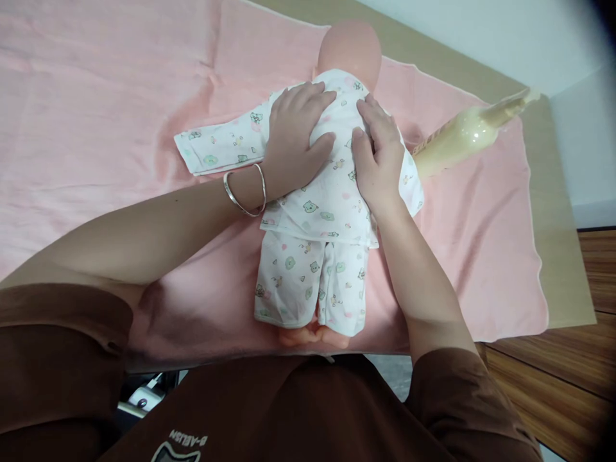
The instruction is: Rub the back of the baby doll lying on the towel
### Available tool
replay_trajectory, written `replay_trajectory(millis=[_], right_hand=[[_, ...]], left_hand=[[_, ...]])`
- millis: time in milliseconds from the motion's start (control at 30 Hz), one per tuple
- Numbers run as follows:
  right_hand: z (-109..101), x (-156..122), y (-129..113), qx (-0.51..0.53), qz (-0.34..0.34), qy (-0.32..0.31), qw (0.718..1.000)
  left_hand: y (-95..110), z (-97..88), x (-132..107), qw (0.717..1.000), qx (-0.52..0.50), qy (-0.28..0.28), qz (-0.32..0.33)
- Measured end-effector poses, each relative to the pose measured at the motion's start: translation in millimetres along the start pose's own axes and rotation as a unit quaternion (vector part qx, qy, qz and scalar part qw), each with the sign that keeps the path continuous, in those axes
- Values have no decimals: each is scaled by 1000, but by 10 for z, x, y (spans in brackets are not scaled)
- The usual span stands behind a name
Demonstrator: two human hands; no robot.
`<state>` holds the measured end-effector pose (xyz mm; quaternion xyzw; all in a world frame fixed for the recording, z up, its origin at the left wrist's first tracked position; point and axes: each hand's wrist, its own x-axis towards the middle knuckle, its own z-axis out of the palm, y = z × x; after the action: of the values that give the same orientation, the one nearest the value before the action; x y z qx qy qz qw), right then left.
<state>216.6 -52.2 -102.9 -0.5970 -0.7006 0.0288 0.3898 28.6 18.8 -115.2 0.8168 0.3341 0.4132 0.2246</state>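
A baby doll point(350, 51) lies face down, its bald head away from me and its bare feet near the table's front edge. It wears a white printed top point(332, 212) and matching trousers point(293, 282). My left hand point(296, 138) rests flat on the left of its upper back, fingers stretched, a silver bangle at the wrist. On the right of the back lies my right hand point(382, 151), its fingers loosely bent and apart, holding nothing. The left sleeve of the top stretches out sideways; the right one is partly hidden by my right hand and forearm.
A pink blanket point(96, 96) with some folds covers most of the table point(558, 224). To the right of the doll lies a pale yellow pump bottle point(466, 138). A white device point(147, 398) shows below the front edge, and a wooden surface point(553, 372) at lower right.
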Motion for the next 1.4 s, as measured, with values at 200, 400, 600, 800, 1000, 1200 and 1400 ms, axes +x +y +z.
replay_trajectory(millis=[200,400,600,800,1000,1200,1400], right_hand=[[10,4,24,-35,-24,23,999],[22,25,58,-22,-10,9,1000],[1,17,-33,-15,1,11,1000],[-32,10,-118,-24,0,15,1000],[-20,18,-83,-23,-13,16,1000],[22,24,-6,-21,-7,23,999],[-24,23,-95,-29,2,12,999]], left_hand=[[98,-2,-18,999,50,16,12],[144,-19,-15,998,67,-2,0],[152,-26,-21,997,80,8,6],[105,-6,-14,997,78,-5,6],[71,20,-7,997,79,-4,8],[43,25,8,997,82,-8,13],[54,-4,-9,997,69,7,31]])
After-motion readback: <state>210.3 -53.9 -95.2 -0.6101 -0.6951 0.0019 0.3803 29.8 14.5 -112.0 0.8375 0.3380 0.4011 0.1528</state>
